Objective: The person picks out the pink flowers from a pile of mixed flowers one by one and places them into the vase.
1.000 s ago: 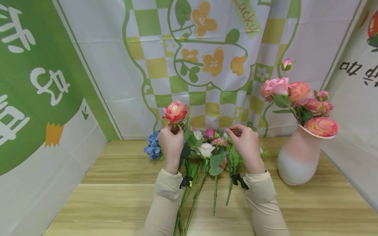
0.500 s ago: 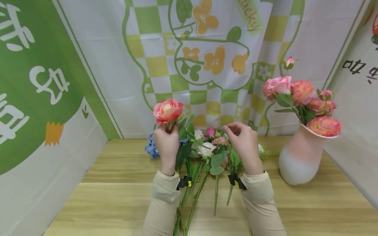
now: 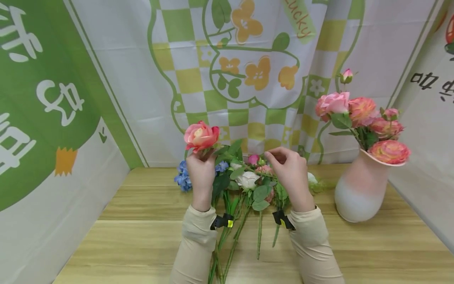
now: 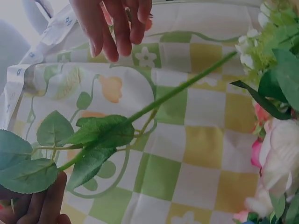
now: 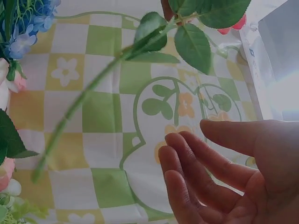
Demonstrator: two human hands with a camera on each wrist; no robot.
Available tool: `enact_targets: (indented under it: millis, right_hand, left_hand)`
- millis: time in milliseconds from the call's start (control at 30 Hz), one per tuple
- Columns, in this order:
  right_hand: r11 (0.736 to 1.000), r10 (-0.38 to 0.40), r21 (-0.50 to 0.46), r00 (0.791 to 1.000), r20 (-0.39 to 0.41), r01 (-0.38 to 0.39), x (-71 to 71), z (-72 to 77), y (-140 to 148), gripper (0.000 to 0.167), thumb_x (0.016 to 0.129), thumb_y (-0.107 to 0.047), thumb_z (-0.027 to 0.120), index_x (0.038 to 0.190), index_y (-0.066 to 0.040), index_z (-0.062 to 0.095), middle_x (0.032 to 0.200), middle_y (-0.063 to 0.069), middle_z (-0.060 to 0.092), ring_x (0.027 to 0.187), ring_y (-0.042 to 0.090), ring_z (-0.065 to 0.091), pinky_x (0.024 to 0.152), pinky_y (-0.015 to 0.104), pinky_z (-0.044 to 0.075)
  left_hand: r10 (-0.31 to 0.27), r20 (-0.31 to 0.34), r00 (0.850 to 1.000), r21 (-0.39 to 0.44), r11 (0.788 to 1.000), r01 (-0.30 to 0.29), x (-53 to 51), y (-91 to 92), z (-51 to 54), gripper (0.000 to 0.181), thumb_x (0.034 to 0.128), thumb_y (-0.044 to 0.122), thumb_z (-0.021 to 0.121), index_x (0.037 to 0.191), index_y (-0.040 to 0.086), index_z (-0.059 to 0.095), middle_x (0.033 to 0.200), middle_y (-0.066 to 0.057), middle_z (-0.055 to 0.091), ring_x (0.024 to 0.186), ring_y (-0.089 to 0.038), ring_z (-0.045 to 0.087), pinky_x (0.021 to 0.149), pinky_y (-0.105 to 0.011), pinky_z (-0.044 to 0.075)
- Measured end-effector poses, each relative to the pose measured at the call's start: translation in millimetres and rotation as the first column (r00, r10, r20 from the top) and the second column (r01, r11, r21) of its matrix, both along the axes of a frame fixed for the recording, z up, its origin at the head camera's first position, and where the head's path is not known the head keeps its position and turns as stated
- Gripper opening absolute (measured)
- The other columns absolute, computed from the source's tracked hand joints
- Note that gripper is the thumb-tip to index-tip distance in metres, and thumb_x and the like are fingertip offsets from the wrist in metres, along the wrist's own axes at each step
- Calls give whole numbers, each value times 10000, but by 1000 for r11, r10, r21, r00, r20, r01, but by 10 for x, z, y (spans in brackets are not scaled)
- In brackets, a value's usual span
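Observation:
In the head view my left hand (image 3: 202,177) pinches an artificial coral-pink rose (image 3: 201,136) just under its bloom. Its green stem (image 4: 182,88) and leaves (image 4: 100,130) cross the left wrist view, free end slanting away from the left fingers (image 4: 49,200). My right hand (image 3: 291,173) hovers to the right of the rose. The right wrist view shows that hand's fingers (image 5: 196,172) loosely bent and apart from the stem, holding nothing. Below both hands lies a pile of artificial flowers, including a white rose (image 3: 248,180) and a blue hydrangea (image 3: 183,179).
A pink-and-white vase (image 3: 360,193) with several pink and coral flowers (image 3: 362,112) stands at the right on the wooden table (image 3: 134,236). Loose stems (image 3: 235,236) run toward the front edge. A printed cloth (image 3: 244,114) hangs behind.
The rose has shifted left in my left hand and its bloom has turned, with its leaves now leaning right. My right hand has drifted slightly left.

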State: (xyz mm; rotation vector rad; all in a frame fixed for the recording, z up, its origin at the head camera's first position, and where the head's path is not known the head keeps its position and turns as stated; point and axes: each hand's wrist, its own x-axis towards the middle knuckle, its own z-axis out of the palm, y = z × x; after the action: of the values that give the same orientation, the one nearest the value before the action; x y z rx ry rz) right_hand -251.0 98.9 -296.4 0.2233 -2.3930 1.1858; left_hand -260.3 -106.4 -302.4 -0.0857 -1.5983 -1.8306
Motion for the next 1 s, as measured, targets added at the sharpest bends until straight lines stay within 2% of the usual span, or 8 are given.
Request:
enact_targets:
  millis: [100, 200, 333, 533, 600, 733, 800, 1000]
  right_hand:
    - [1000, 7, -19, 999, -39, -7, 2, -3, -10, 241, 904, -374, 630, 993, -170, 725, 887, 14, 725, 791, 170, 667, 702, 372, 524]
    - [999, 11, -40, 995, -97, -15, 3, -5, -18, 238, 903, -369, 633, 981, -165, 728, 864, 10, 724, 778, 153, 667, 669, 351, 533]
    - [997, 16, -76, 981, -191, -32, 9, 10, -24, 199, 896, -315, 656, 957, -143, 734, 841, 10, 725, 747, 123, 659, 652, 297, 551]
    - [981, 73, -148, 942, -328, -128, 32, 54, -29, 178, 889, -247, 668, 999, -121, 729, 896, 16, 730, 775, 99, 663, 635, 160, 532]
    - [969, 101, -173, 923, -373, -176, 33, 67, -30, 178, 884, -227, 673, 1008, -111, 728, 917, 28, 732, 788, 89, 668, 646, 156, 538]
    - [949, 168, -171, 884, -435, -265, 38, 80, -31, 154, 858, -184, 704, 988, -108, 735, 921, 34, 735, 797, 26, 662, 676, 192, 557]
    - [944, 209, -141, 873, -440, -298, 45, 79, -32, 144, 842, -164, 721, 975, -111, 736, 915, 25, 735, 798, 3, 658, 684, 201, 559]
    - [929, 296, -83, 858, -420, -361, 80, 73, -46, 164, 806, -99, 747, 964, -140, 739, 906, 12, 733, 786, 103, 681, 682, 181, 549]
  left_hand:
    - [-91, -27, 995, 35, 995, 92, 9, 7, -3, 402, 815, -163, 578, 1182, -4, 627, 1114, -177, 681, 1007, -195, 666, 828, -273, 550]
    - [-209, -76, 975, 45, 976, 213, 20, 5, -2, 333, 850, -137, 573, 1144, 8, 634, 997, -171, 705, 922, -186, 686, 841, -332, 553]
    - [-355, -124, 927, -10, 934, 357, 23, -9, 2, 231, 874, -67, 601, 1086, 12, 647, 891, -69, 725, 847, -172, 699, 862, -367, 548]
    - [-509, -109, 854, -126, 859, 496, 23, 9, 18, 214, 873, -36, 616, 1077, -100, 613, 873, 24, 723, 863, -142, 694, 846, -355, 551]
    - [-542, -89, 836, -153, 836, 526, 24, 25, 23, 230, 868, -51, 612, 1081, -134, 592, 874, 30, 721, 867, -146, 691, 842, -358, 549]
    - [-577, -56, 815, -180, 809, 560, 32, 49, 17, 237, 859, -59, 616, 1080, -139, 585, 876, 33, 718, 862, -154, 689, 849, -365, 546]
    - [-585, -54, 809, -194, 801, 566, 34, 59, 6, 244, 859, -62, 614, 1088, -139, 582, 880, 35, 718, 859, -152, 688, 844, -356, 545]
    - [-604, -47, 796, -191, 787, 586, 38, 92, -21, 248, 871, -69, 582, 1105, -149, 564, 906, 58, 713, 881, -128, 682, 813, -291, 546]
